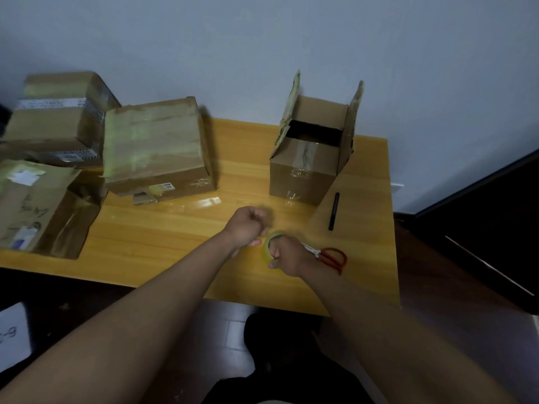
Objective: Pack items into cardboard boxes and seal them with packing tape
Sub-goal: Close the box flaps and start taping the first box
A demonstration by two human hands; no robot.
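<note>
Nearest, both forearms reach out over the near edge of the wooden table (163,243). The right hand (287,258) grips a roll of clear packing tape (269,246) just above the tabletop, its fingers curled through the core and round the rim. The left hand (248,225) sits just to the left of the roll and a little farther out, its fingers curled toward the palm and its thumb lying against the roll's edge; motion blur hides whether it pinches a tape end.

Just right of the right hand, red-handled scissors (331,259) lie flat on the table, partly hidden behind the wrist. A black marker (334,211) lies farther out on the right, on a flat cardboard flap.

Beyond the hands stands an open cardboard box (303,173), its side flaps upright and its inside dark. Left of it, well apart, rests a closed box (157,150) with glossy tape across its top. At the near left lies another box (38,205) with an open end, and two more boxes (58,118) are stacked at the far left against the wall (262,48).
</note>
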